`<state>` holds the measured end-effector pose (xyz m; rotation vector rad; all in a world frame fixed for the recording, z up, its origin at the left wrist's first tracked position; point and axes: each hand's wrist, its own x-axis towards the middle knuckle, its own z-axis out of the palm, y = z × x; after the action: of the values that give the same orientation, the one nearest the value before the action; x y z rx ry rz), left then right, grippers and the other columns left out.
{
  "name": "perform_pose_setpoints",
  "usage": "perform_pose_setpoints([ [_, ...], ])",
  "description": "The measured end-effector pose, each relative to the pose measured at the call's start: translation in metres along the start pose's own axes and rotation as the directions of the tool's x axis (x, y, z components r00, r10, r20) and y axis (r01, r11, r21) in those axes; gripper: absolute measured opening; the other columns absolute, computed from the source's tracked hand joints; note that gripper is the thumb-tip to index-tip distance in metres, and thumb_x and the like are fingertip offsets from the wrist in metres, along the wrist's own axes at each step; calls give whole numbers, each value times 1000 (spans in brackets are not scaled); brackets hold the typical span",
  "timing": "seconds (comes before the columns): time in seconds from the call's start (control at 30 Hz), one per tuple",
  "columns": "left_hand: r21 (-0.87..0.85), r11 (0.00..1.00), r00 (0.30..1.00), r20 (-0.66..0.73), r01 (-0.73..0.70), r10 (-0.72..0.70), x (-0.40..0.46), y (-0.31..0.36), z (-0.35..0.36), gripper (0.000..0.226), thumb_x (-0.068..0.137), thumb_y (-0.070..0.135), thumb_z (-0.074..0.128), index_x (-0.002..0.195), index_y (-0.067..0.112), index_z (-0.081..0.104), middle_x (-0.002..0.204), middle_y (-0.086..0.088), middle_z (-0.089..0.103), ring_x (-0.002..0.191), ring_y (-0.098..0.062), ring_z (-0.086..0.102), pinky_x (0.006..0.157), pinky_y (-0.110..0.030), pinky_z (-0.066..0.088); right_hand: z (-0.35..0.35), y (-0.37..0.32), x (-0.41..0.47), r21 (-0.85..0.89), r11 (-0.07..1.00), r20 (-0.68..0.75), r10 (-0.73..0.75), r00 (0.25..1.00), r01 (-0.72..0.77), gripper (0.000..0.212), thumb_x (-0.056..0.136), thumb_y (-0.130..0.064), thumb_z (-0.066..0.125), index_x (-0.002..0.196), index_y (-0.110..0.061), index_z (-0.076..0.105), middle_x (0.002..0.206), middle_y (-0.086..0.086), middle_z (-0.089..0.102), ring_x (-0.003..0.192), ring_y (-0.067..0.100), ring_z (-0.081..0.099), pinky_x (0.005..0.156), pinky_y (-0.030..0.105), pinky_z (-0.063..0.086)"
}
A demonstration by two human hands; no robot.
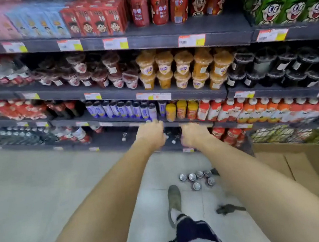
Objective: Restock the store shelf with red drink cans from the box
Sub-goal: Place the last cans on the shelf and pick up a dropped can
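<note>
Both my arms reach forward to a low shelf. My left hand and my right hand show their backs with the fingers curled under, so what they hold is hidden. Between them, dark cans stand in the shadowed shelf bay. Several cans with silver tops stand grouped on the floor below my arms. Beside them on the right sits the open cardboard box, its inside out of sight. Red drink cans with a cartoon face line the top shelf.
The dark shelf unit fills the view, packed with cartons, jelly cups and bottles. Orange and red bottles stand right of my hands, blue-labelled bottles just above left. My shoe is on the grey tile floor.
</note>
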<state>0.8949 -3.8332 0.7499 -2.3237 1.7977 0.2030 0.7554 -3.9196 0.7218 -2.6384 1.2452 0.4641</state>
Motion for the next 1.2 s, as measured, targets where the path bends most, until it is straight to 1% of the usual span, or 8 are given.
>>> perform_pose_setpoints([
  [0.17, -63, 996, 994, 92, 59, -53, -61, 35, 57, 37, 95, 27, 46, 128, 10, 49, 130, -11, 52, 122, -31, 48, 97, -41, 39, 57, -3, -65, 16, 1000, 95, 3, 995, -5, 39, 92, -29, 56, 125, -9, 53, 126, 14, 61, 116, 34, 58, 88, 41, 48],
  [0.43, -160, 987, 985, 172, 7, 20, -109, 84, 82, 33, 96, 29, 48, 122, 10, 56, 129, -11, 58, 118, -29, 55, 92, -37, 42, 92, 13, -129, 60, 994, 170, 80, 982, -92, 44, 98, -43, 49, 124, -9, 58, 128, 15, 60, 119, 32, 56, 93, 39, 45],
  [0.57, -169, 984, 986, 147, -52, 77, -116, 108, 104, 41, 97, 33, 45, 131, 10, 47, 136, -9, 44, 126, -26, 43, 96, -41, 37, 110, 21, -149, 107, 985, 168, 113, 979, -132, 38, 98, -39, 49, 121, -11, 58, 125, 14, 63, 117, 33, 58, 90, 38, 46],
  [0.7, -133, 985, 974, 185, -107, 131, -118, 133, 132, 45, 97, 36, 43, 136, 12, 42, 137, -8, 43, 126, -26, 40, 96, -40, 37, 143, 30, -168, 140, 975, 245, 134, 960, -171, 45, 99, -38, 49, 134, -11, 48, 136, 12, 55, 125, 33, 51, 97, 40, 43],
  [0.93, -113, 979, 953, 233, -169, 191, -82, 168, 158, 51, 96, 37, 41, 140, 10, 42, 143, -5, 41, 137, -23, 29, 102, -40, 36, 187, 71, -159, 194, 936, 343, 215, 914, -292, 59, 100, -50, 43, 142, -10, 41, 135, 14, 55, 126, 32, 50, 99, 42, 40],
  [1.0, -141, 978, 938, 289, -156, 191, -68, 177, 167, 52, 96, 37, 42, 141, 10, 41, 145, -7, 42, 137, -24, 32, 104, -40, 35, 196, 84, -147, 218, 928, 357, 212, 910, -302, 58, 100, -49, 44, 143, -10, 39, 135, 15, 54, 126, 33, 50, 99, 43, 40],
  [1.1, -138, 980, 913, 364, -141, 182, -42, 186, 189, 47, 96, 38, 42, 135, 12, 45, 136, -7, 50, 128, -25, 43, 102, -39, 36, 218, 101, -119, 217, 921, 402, 217, 890, -322, 54, 100, -47, 45, 138, -9, 42, 136, 14, 51, 127, 32, 48, 99, 42, 40],
  [1.2, -103, 986, 905, 394, -130, 161, -10, 189, 220, 45, 96, 37, 41, 134, 12, 45, 133, -7, 52, 125, -26, 46, 101, -40, 35, 250, 111, -82, 225, 916, 434, 210, 876, -331, 51, 99, -44, 47, 137, -9, 43, 137, 12, 48, 128, 30, 45, 100, 42, 40],
])
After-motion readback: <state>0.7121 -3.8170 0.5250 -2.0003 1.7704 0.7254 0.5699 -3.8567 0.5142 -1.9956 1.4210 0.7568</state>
